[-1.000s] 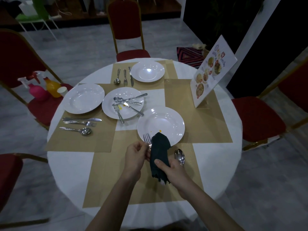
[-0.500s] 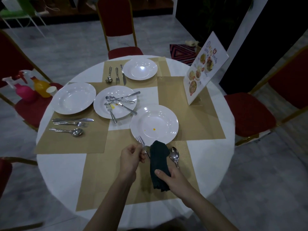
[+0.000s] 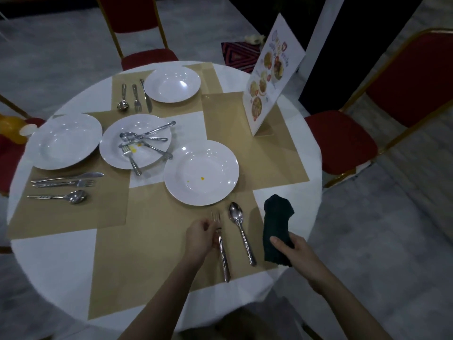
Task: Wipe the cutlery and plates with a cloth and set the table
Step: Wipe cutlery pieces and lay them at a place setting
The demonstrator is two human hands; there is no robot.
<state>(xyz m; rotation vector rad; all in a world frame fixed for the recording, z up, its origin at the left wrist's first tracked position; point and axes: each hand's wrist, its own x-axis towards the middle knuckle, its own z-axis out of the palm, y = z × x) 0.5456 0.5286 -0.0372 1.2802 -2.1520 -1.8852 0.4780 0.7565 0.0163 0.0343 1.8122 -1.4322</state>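
We see the fork (image 3: 221,244) low in the centre of the frame, lying along the tan placemat (image 3: 157,241) with its tines pointing up toward the nearest plate (image 3: 201,172). The left hand (image 3: 199,238) is closed on the fork near its neck, fingers curled around the metal. Just right of the fork lies a spoon (image 3: 240,229), parallel to it and apart from it, bowl toward the same plate. Further right, the right hand (image 3: 293,249) clutches a dark cloth (image 3: 275,224), the thumb pressed on its lower part while the upper end stands free over the white tablecloth (image 3: 54,266).

The nearest plate carries small orange specks. Left of it and higher in the frame, a second plate (image 3: 117,153) holds a heap of crossed cutlery (image 3: 144,141). At the left edge and at the upper centre we find two more plates, each with a knife, fork and spoon laid beside it. A menu card (image 3: 269,77) stands at the upper right.
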